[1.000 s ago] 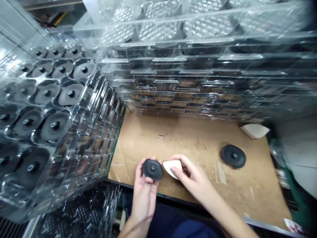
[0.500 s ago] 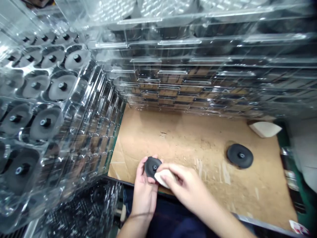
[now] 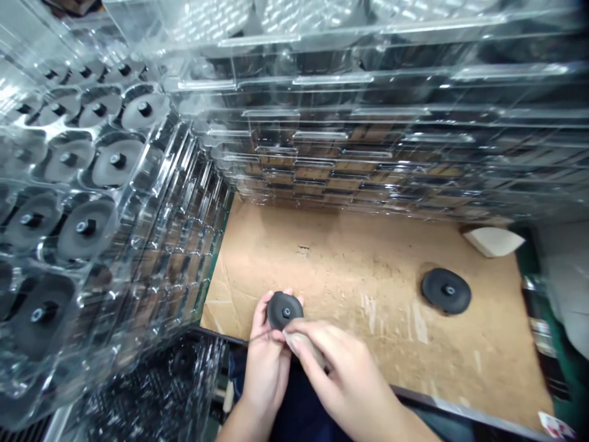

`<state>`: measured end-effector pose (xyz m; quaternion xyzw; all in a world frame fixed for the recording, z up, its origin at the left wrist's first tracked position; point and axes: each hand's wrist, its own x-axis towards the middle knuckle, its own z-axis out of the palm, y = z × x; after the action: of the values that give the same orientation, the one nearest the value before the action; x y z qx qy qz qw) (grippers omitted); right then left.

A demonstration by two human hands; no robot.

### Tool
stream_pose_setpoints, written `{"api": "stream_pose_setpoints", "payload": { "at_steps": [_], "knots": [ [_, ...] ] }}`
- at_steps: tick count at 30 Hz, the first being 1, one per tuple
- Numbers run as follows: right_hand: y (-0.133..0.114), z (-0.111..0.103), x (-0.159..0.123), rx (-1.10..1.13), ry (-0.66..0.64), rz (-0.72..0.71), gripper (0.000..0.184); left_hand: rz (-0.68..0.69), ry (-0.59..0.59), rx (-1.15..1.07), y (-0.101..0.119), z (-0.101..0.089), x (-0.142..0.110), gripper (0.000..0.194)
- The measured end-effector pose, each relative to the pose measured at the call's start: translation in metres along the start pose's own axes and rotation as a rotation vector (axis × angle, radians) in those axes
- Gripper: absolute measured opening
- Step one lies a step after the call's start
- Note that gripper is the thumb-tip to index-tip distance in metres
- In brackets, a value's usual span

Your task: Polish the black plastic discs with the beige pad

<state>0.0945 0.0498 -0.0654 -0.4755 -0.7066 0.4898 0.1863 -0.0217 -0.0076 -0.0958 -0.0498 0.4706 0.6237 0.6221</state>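
My left hand (image 3: 267, 362) holds a black rubber-like disc (image 3: 285, 310) upright by its rim, with its central stud facing up. My right hand (image 3: 343, 368) pinches a white cloth-like pad (image 3: 299, 344), mostly hidden by the fingers. The pad presses against the disc's lower edge, and the two hands nearly touch. A second black disc (image 3: 446, 291) lies flat on the brown cardboard sheet (image 3: 368, 264) to the right of my hands. A white wedge-shaped pad (image 3: 492, 241) rests at the cardboard's far right corner.
Stacked transparent plastic trays (image 3: 368, 153) rise behind the cardboard, and more (image 3: 87, 227) stand along its left, holding rows of black discs. A black crate (image 3: 151, 393) sits at lower left. A metal rail (image 3: 473, 414) runs along the near edge.
My right hand has moved left with the white pad, which now presses on the disc's lower edge instead of lying beside it. The view has tilted slightly, shifting the scene.
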Motion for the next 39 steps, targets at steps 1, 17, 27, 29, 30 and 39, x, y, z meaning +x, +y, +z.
{"api": "stream_pose_setpoints", "payload": {
  "at_steps": [1, 17, 27, 29, 30, 39],
  "knots": [
    [0.001, -0.001, 0.002, 0.004, -0.005, -0.007, 0.022, 0.0, -0.001, 0.003, 0.0, 0.0, 0.0, 0.045],
    [-0.008, 0.002, 0.022, 0.008, -0.012, -0.066, 0.023, 0.012, 0.048, 0.041, 0.004, 0.002, 0.001, 0.048],
    [0.043, -0.036, -0.048, 0.018, 0.165, 0.221, 0.023, -0.008, -0.046, 0.061, 0.009, 0.005, -0.006, 0.064],
    [0.033, -0.036, -0.05, 0.043, 0.211, 0.213, 0.024, -0.017, -0.069, 0.078, 0.01, 0.011, -0.011, 0.062],
    [0.024, -0.035, -0.048, 0.064, 0.227, 0.178, 0.024, -0.018, -0.082, 0.088, 0.009, 0.015, -0.014, 0.062],
    [-0.048, -0.04, -0.039, 0.093, 0.017, -0.229, 0.02, -0.16, -0.06, 0.197, 0.013, 0.044, -0.043, 0.05]
  ]
}}
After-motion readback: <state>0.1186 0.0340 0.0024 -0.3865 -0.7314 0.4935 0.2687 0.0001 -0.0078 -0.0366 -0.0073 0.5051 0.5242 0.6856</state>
